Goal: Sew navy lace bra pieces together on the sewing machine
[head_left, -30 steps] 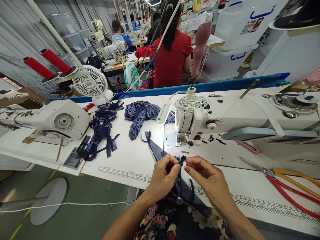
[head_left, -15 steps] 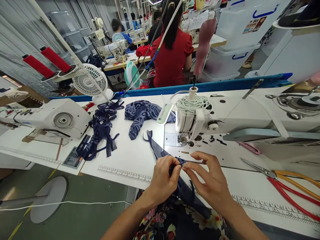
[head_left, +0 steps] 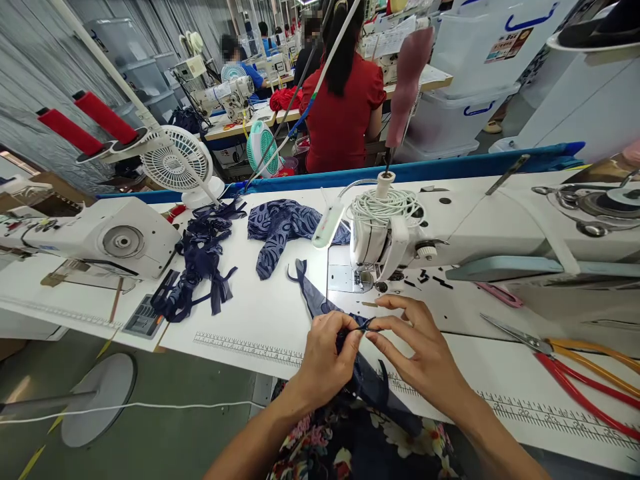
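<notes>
My left hand (head_left: 325, 357) and my right hand (head_left: 420, 353) meet over the front edge of the white sewing table (head_left: 260, 313). Both pinch a dark navy fabric piece (head_left: 367, 383) that runs from my lap up onto the table toward the needle. The left fingers are curled round its folded edge. The right thumb and forefinger pinch the same edge, the other fingers spread. The sewing machine (head_left: 390, 230) stands just behind my hands, with a lamp lit over the needle plate.
A pile of navy strips (head_left: 200, 267) and a patterned blue cloth (head_left: 283, 227) lie at the left. Red-handled scissors (head_left: 575, 370) lie at the right. A second machine (head_left: 105, 237), a fan (head_left: 175, 163) and red thread cones (head_left: 90, 123) stand left. People sit beyond.
My right hand has opened its outer fingers and shifted slightly up along the fabric edge. The left hand has stayed in its pinch.
</notes>
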Action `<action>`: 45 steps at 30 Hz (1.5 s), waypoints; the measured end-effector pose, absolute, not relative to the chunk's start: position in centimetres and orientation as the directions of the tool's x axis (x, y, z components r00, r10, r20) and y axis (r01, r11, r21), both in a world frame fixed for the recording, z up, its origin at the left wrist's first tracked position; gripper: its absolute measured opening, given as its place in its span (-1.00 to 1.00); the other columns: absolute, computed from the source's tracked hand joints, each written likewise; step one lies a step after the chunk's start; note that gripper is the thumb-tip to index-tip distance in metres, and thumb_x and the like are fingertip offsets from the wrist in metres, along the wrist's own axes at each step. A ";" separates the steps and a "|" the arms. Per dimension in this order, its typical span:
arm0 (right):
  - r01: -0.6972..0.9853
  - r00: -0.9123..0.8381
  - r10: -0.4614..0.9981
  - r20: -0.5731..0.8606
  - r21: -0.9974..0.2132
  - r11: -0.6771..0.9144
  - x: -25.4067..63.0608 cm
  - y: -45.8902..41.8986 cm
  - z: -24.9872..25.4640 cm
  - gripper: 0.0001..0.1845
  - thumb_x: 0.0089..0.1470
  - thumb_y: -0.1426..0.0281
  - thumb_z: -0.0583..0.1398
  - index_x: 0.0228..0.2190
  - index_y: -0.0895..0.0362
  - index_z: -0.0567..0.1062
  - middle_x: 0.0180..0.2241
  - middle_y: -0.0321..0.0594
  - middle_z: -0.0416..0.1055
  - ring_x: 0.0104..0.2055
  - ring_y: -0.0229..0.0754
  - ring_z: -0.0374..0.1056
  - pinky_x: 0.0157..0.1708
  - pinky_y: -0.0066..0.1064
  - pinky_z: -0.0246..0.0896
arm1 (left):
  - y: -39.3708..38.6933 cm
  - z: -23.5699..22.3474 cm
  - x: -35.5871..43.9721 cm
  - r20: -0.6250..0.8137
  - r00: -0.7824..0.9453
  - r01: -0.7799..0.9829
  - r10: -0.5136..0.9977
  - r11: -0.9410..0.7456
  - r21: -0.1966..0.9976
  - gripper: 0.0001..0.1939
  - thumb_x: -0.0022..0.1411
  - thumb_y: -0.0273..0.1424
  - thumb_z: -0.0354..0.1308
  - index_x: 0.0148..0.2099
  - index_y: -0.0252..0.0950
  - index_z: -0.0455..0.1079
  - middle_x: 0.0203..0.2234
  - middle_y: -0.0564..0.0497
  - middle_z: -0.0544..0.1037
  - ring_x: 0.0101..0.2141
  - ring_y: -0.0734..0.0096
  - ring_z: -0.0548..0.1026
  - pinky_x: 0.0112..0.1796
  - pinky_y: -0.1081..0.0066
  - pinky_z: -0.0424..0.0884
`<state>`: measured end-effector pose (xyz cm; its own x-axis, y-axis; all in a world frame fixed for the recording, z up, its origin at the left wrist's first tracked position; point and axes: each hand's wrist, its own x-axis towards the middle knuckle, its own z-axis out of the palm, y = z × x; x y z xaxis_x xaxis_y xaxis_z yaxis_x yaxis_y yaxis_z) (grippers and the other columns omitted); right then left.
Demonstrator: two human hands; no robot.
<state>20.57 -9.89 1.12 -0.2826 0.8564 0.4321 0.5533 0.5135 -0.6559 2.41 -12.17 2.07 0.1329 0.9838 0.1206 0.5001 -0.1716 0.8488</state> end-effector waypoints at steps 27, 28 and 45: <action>-0.194 -0.099 0.986 -0.135 -0.969 -0.153 19.2 -9.6 0.4 -0.70 -0.09 0.23 0.41 -0.48 0.08 0.43 -0.37 -0.31 0.47 -0.27 -0.25 0.37 -0.20 -0.42 0.27 | -12.0 1.7 2.7 -0.015 0.155 0.287 0.988 -0.030 0.957 -0.86 0.33 -0.41 0.05 -0.32 -0.29 0.29 -0.44 0.08 0.36 -0.39 0.49 0.29 -0.34 0.48 0.20; -0.209 -0.099 0.986 -0.137 -0.966 -0.155 19.2 -9.6 0.4 -0.70 -0.10 0.23 0.41 -0.46 0.07 0.41 -0.37 -0.32 0.46 -0.27 -0.26 0.36 -0.19 -0.42 0.26 | -12.1 1.7 2.7 -0.018 0.153 0.289 0.988 -0.028 0.957 -0.86 0.33 -0.41 0.05 -0.32 -0.29 0.29 -0.44 0.08 0.37 -0.39 0.49 0.29 -0.33 0.48 0.20; 0.056 0.155 0.988 0.022 -0.998 0.013 23.3 -11.6 1.4 -0.74 0.01 0.12 0.31 -0.32 -0.02 0.44 -0.28 -0.27 0.51 -0.18 -0.13 0.44 -0.11 -0.26 0.31 | -11.5 2.5 3.0 -0.174 0.178 -0.083 0.969 0.191 0.978 -0.76 0.27 -0.28 0.19 -0.36 -0.35 0.35 -0.51 0.08 0.35 -0.45 0.53 0.26 -0.38 0.49 0.19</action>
<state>23.33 -11.65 1.43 0.1547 0.9877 0.0215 0.0565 0.0129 -0.9983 2.95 -11.51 2.55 0.1782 0.9686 -0.1735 -0.0828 0.1905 0.9782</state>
